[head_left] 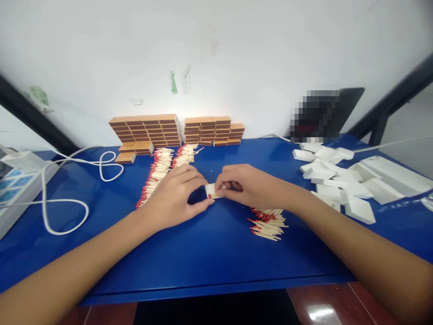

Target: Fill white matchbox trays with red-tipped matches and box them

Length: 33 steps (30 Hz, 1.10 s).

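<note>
A small white matchbox tray [210, 189] lies between my two hands, a few red-tipped matches [214, 196] along its near side. My left hand [177, 192] grips the tray's left end between thumb and fingers. At the right end, my right hand [241, 183] is closed in a pinch on the matches, its fingertips over the tray. Part of the tray is hidden behind those fingers. Long rows of matches [158, 169] lie beyond and left of my left hand. A loose pile of matches [269, 228] lies just below my right wrist.
Stacked matchboxes [145, 131] stand against the wall, with a second stack [208, 131] beside them. White empty trays [333, 169] are heaped at the right, near a dark tablet-like object [348, 106]. A power strip [20, 194] and white cable [43, 198] occupy the left of the blue table [189, 257].
</note>
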Tool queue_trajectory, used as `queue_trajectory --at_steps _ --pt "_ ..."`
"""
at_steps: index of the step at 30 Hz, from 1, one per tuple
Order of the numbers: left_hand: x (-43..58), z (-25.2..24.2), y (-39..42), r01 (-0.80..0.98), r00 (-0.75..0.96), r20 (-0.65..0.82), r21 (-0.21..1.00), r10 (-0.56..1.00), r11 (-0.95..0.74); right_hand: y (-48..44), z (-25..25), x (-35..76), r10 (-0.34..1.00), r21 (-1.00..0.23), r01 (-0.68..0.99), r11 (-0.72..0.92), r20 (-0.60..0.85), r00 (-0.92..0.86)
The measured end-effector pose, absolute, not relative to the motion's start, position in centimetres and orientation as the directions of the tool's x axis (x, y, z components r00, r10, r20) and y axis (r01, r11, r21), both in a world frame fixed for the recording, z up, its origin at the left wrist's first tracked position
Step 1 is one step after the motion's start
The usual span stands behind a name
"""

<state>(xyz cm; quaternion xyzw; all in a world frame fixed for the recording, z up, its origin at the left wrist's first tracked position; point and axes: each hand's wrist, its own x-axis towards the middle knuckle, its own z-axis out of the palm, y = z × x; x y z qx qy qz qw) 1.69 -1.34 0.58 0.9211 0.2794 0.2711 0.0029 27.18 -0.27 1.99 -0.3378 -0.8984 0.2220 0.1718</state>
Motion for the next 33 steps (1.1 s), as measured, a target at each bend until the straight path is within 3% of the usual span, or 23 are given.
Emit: queue_trajectory --at_steps 6,10,12,16,18,25,33 --pt "1.6 0.6 -1.3 0.512 0.702 0.492 0.154 0.515 -0.845 -0.4 2.3 26.9 0.702 -0.516 0.545 0.662 0.172 -0.691" --pt "1.5 0.5 -1.2 0.526 0.707 0.469 0.151 0.529 -0.837 0.2 3.5 28.1 0.751 -0.442 0.631 0.637 0.175 -0.636" --pt "1.5 0.5 -1.2 0.536 0.708 0.459 0.147 0.537 -0.832 0.7 4.3 29.4 0.797 -0.402 0.710 0.579 0.091 -0.598" --pt "1.5 0.4 -1.1 0.546 0.704 0.454 0.144 0.546 -0.825 1.5 5.6 31.9 0.831 -0.377 0.831 0.409 -0.222 -0.510" --pt "1.5 0.4 -1.2 0.544 0.703 0.457 0.146 0.544 -0.826 1.6 5.7 32.4 0.831 -0.367 0.855 0.366 -0.285 -0.478" --pt "1.5 0.5 -1.2 0.545 0.701 0.456 0.151 0.548 -0.824 1.3 5.2 32.0 0.778 -0.399 0.820 0.410 -0.315 -0.543" --pt "1.4 0.4 -1.2 0.543 0.703 0.455 0.151 0.546 -0.826 1.2 5.7 32.2 0.815 -0.354 0.863 0.360 -0.330 -0.476"
